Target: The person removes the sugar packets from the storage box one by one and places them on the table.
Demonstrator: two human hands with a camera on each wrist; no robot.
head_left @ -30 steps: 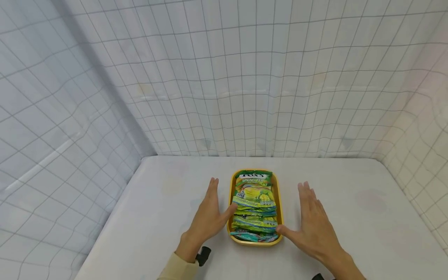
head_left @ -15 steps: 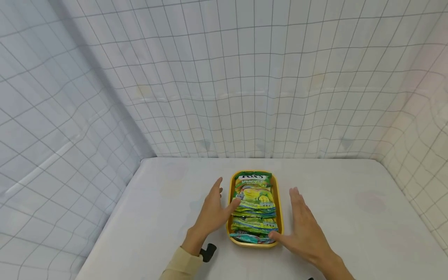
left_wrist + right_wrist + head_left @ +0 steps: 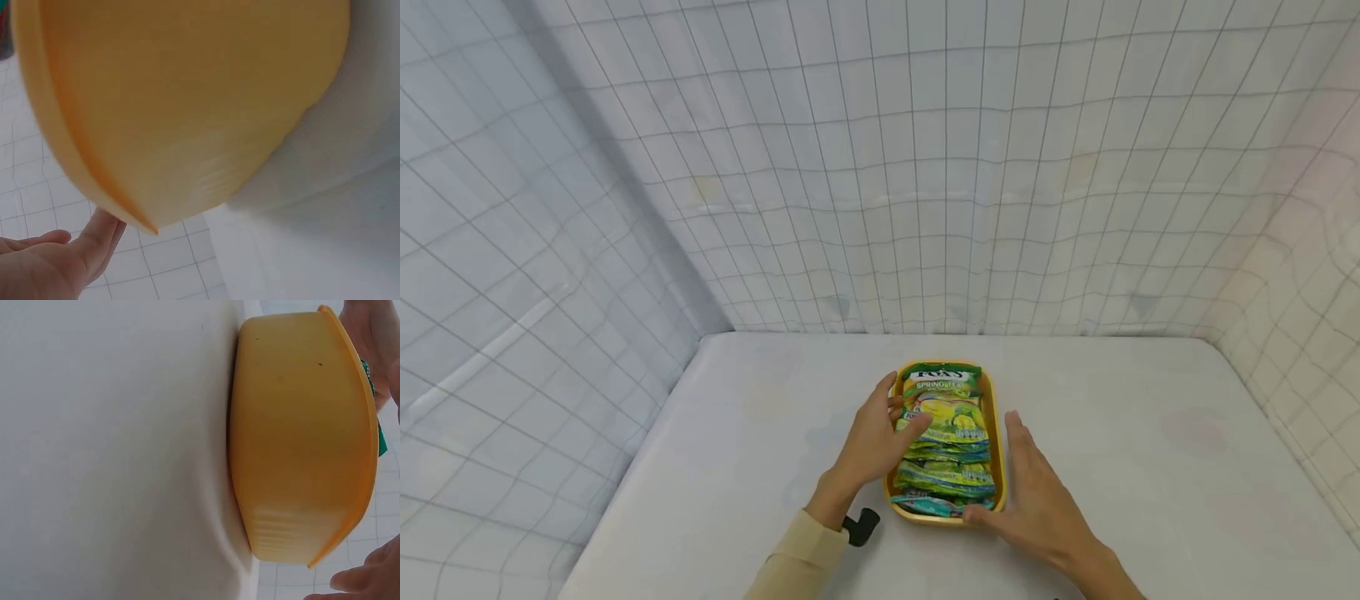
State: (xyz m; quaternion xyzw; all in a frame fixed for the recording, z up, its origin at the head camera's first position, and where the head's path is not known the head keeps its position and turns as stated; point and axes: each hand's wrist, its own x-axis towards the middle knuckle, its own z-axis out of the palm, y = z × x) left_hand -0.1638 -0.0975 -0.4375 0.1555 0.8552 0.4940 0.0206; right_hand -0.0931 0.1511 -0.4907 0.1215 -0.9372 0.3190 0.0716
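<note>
A yellow plastic tub [image 3: 934, 520] with rounded corners stands on the white table in the head view. Several green and yellow candy packets [image 3: 946, 433], the back one printed FOX'S SPRING TEA, fill it. My left hand [image 3: 874, 437] is at its left rim, fingers extended and thumb over the packets. In the left wrist view, those fingers [image 3: 94, 244] reach up to the tub's rim [image 3: 69, 162]. My right hand [image 3: 1041, 504] is beside the tub's near right corner, fingers extended forward, thumb overlapping the near rim. The right wrist view shows the tub's outer wall [image 3: 300, 437].
A white cloth covers the table [image 3: 760, 467]. White sheeting with a grey grid [image 3: 955, 167] rises behind it and on both sides. A black wrist-worn device [image 3: 862, 527] sits by the left cuff, close over the table.
Both hands have moved inward toward the tub. The left has come right and up to its left rim; the right has shifted left to its near right corner. The tub has stayed in place.
</note>
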